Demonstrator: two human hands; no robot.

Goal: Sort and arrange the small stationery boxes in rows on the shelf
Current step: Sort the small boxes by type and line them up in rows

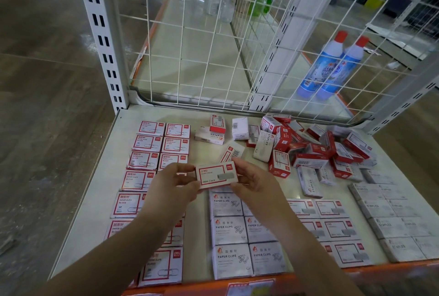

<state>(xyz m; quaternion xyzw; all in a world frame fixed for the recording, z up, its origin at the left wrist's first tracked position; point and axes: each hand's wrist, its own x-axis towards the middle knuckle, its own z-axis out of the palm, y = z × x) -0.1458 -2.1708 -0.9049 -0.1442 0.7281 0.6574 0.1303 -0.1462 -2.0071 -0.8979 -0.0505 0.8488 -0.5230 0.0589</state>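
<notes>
Both hands, left (175, 182) and right (255, 180), pinch a small cardboard staple box (216, 175) by its short ends, fingers curled round it, above the middle of the shelf (99, 169). The flat rectangular box lies long axis left-right, red-bordered white face up. Matching boxes sit in rows (152, 160) at left, with a loose pile (316, 148) at back right.

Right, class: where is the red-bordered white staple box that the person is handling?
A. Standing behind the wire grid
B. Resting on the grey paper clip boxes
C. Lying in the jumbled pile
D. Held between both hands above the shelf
D: the left hand and right hand each grip one end of the red-bordered white staple box, lifted above the white shelf.
</notes>
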